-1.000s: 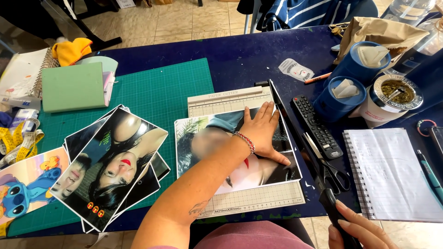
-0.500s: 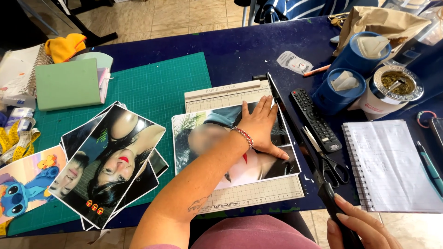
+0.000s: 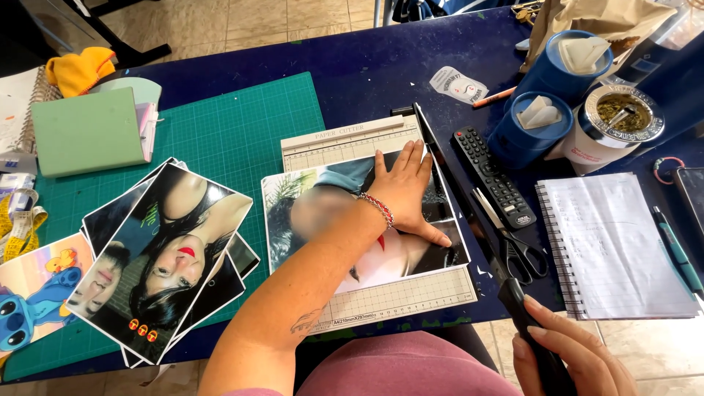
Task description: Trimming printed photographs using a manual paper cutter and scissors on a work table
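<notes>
A: Barely anything's moved vs. half a sec ago: left hand (image 3: 405, 192) is flat on the photo print (image 3: 323, 220) as before, and right hand (image 3: 568, 356) hasn't let go of the cutter's black handle (image 3: 528, 330).

B: Hands' state?

A: Left: fingers spread, palm down, gripping nothing, just pinning the print to the paper trimmer (image 3: 374, 220), prob. so it can't slide. Right: closed around the handle, arm looks close to the bed. Hands well apart, left fwd, right near the body.

B: Where's the print exactly?

A: Under the left palm, its right edge running along the blade rail (image 3: 458, 191) just right of the fingertips; that's the edge lined up for trimming, I'd judge.

B: Around them?

A: Left of the left hand: stack of printed photos (image 3: 165, 257) fanned on the green cutting mat (image 3: 235, 132). Right of it, past the rail: remote control (image 3: 493, 176) and scissors (image 3: 513, 242), then a spiral notebook (image 3: 612, 246) above the right hand. Blue desk (image 3: 367, 66) carries it all.
</notes>
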